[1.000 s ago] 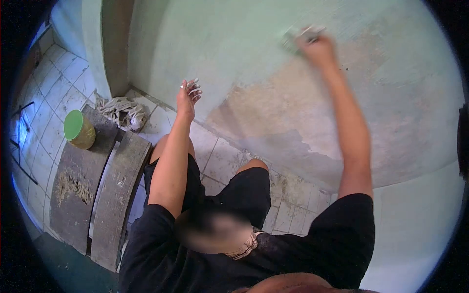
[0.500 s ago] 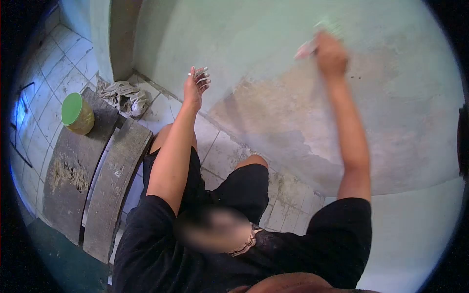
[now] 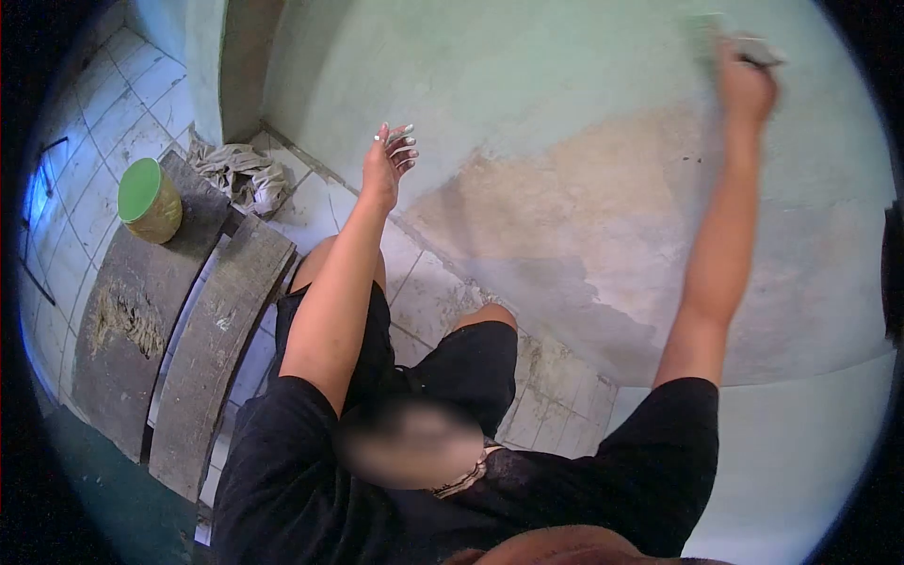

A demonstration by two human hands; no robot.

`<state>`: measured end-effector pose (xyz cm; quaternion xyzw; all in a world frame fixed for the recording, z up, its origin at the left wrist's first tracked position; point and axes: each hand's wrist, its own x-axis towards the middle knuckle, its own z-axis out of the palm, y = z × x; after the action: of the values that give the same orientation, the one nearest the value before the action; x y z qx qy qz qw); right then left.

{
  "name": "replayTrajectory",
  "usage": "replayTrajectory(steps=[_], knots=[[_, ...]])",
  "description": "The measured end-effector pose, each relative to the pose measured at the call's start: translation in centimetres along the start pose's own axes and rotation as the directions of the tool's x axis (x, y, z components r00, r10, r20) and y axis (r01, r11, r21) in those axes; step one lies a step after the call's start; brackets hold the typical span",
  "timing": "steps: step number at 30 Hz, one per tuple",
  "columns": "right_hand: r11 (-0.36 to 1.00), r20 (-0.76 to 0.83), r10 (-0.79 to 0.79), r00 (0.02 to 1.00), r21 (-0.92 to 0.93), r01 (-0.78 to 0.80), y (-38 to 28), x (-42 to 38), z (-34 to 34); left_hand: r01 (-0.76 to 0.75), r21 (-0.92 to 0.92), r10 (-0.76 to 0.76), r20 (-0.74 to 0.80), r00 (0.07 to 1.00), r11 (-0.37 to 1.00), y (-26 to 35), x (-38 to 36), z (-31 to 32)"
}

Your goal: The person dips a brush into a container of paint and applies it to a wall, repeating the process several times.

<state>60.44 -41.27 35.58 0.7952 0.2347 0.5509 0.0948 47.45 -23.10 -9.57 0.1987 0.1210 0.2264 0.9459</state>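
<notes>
High on the wall (image 3: 471, 94), my right hand (image 3: 749, 94) is closed around a paintbrush (image 3: 759, 51), whose pale green end is smeared by motion against the painted surface. Below the painted part lies a bare, pinkish-brown patch (image 3: 603, 188) with ragged edges. My left hand (image 3: 381, 177) hangs in the air in front of the wall's lower left, open and holding nothing. Its fingers are loosely curled and apart, with whitish paint on the tips. To its left, a yellowish bucket (image 3: 160, 217) of green paint stands on a worn wooden bench.
The bench (image 3: 202, 353) has two weathered boards with a gap between them. A crumpled grey cloth (image 3: 240, 177) lies on the dirty white floor tiles (image 3: 414, 292) near the wall corner (image 3: 240, 71). My bent knees are close to the wall's foot.
My right hand has swept to the right and slightly up along the wall with the paintbrush, its wrist turned. My left hand has shifted only a little to the right.
</notes>
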Motion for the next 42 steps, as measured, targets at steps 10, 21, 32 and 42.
replayTrajectory(steps=[10,21,32,42], knots=[[0.909,-0.226,-0.417,0.880,-0.086,0.409,-0.3,0.4,-0.3,0.019,-0.019,-0.019,0.040,0.999,1.000,-0.4,-0.4,0.7],[0.803,-0.217,-0.465,0.858,0.305,0.512,-6.9,-6.8,-3.6,0.100,0.125,-0.095,-0.044,0.995,0.987,-0.8,-0.6,0.3],[0.866,-0.095,-0.498,0.862,0.006,0.501,-8.6,-11.0,3.4,0.129,0.139,-0.113,-0.115,0.987,0.982,-0.6,0.2,0.2],[0.657,0.330,-0.648,0.686,0.699,0.284,-14.2,-27.5,6.7,0.102,0.073,-0.098,-0.062,0.993,0.992,-0.1,0.5,-0.4]])
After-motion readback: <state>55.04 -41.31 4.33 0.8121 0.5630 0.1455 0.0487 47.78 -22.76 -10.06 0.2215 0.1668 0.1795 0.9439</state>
